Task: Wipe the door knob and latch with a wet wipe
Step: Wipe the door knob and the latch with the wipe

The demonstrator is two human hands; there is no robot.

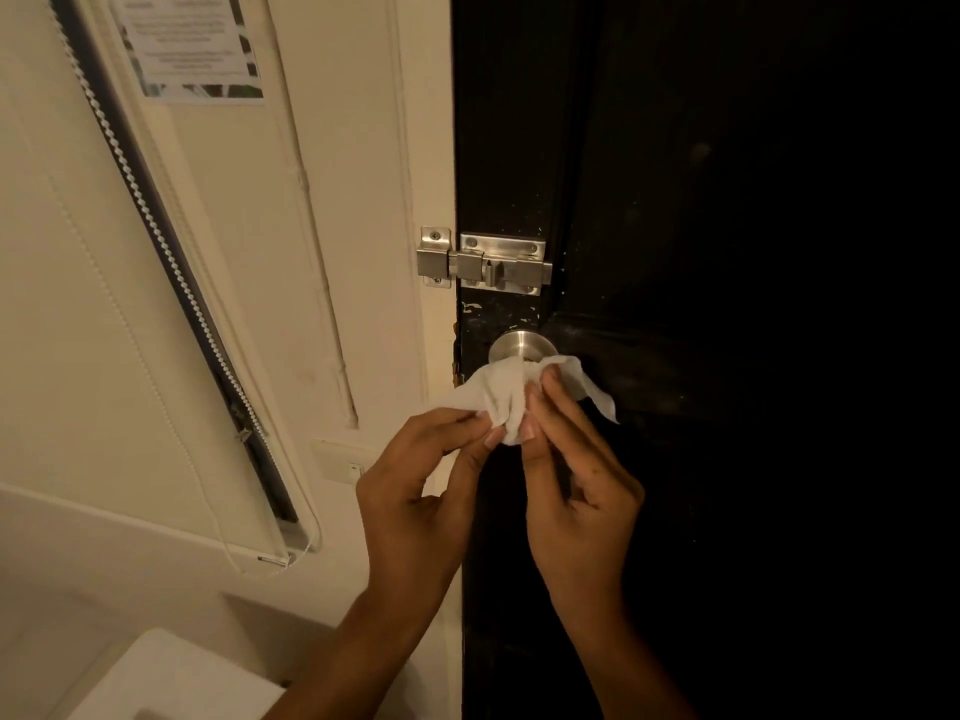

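A white wet wipe (506,394) is held crumpled between both hands, just below and in front of the round steel door knob (521,345) on the black door (727,252). My left hand (415,491) pinches the wipe's left edge. My right hand (576,480) pinches its middle and right side with thumb and fingertips. The wipe's top edge overlaps the knob's lower part. Above the knob, a steel sliding bolt latch (488,262) spans the door's edge and the cream frame, its bolt pushed into the keeper.
A cream wall (337,252) lies left of the door, with a window blind (78,304), its bead chain and a paper notice (192,44). A wall switch (343,459) sits below. A white box-like object (171,678) shows at bottom left.
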